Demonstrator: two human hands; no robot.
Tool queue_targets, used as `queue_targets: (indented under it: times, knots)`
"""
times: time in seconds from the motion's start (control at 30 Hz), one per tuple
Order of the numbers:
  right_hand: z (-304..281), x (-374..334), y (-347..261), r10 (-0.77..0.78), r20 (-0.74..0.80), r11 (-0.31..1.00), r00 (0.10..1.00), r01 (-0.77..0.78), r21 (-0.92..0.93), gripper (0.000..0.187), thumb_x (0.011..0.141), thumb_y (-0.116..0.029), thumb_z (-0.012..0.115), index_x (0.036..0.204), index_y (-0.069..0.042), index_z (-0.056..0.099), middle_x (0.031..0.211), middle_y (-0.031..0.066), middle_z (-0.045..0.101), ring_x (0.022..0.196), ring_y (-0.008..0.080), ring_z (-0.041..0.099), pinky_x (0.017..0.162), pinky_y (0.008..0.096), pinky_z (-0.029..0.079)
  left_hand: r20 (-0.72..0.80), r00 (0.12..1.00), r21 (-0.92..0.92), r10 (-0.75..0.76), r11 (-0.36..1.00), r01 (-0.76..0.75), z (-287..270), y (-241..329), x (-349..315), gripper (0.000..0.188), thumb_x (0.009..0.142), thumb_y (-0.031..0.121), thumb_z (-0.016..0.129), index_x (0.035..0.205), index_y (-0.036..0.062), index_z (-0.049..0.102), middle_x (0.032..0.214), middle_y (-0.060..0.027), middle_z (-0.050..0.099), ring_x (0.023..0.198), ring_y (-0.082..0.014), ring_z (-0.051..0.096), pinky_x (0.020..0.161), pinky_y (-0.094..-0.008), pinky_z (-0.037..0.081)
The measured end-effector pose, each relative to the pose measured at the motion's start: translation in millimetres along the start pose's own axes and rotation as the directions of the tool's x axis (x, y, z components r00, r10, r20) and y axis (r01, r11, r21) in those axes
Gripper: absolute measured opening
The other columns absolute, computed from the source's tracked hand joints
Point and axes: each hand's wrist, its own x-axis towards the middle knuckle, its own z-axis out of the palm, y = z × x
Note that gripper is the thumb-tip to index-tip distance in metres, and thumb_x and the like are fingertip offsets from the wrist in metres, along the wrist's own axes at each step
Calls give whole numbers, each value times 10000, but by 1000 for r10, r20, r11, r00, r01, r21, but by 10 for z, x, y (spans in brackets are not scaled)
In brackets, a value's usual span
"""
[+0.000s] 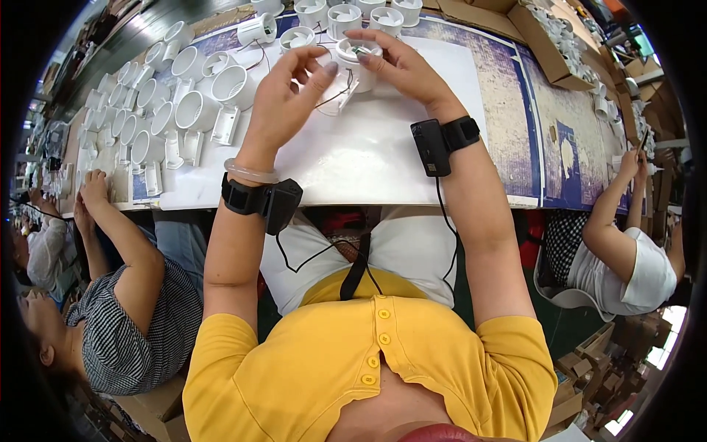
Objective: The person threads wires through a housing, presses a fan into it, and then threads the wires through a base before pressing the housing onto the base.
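At the far middle of the table my right hand (405,68) grips a white round plastic housing (364,76) by its rim, with its fingers over the far side and its thumb at the top. A small green circuit board (359,50) shows in the mouth of this housing. A flat white bracket (338,102) juts from its lower left. Just left of it, my left hand (293,92) is loosely curled, thumb and fingers apart, with nothing visible between them. Close to my left thumb, a thin dark wire (335,96) runs down toward the bracket.
Several white cups with brackets (193,110) crowd the table's left side. Fan-like white housings (344,20) line the back. An open cardboard box (549,48) of white parts stands back right. Co-workers sit at left (136,309) and right (618,258). Black wrist devices (431,147) trail cables.
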Motion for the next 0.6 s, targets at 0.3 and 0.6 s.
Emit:
queue_targets:
  times: [0.3,0.6]
  knots:
    - [10,-22,-152,-139,-41,975,989,144,170,474,941,-383,480,1296,-71,519,1295,64,529,1223,196,454,1055,311,291,171,939,-711,-297,623,326,409,208,232,540,993,469,293,1238,24,478,1011,-87,626,851,-151,630,736,-251,515]
    - [94,60,-71,-144,-99,978,985,157,136,331,920,-303,546,1154,-86,635,1126,51,612,1032,162,560,868,270,443,211,915,-756,-344,536,376,594,4,199,577,968,536,306,1176,40,515,944,-69,637,794,-124,636,661,-240,520]
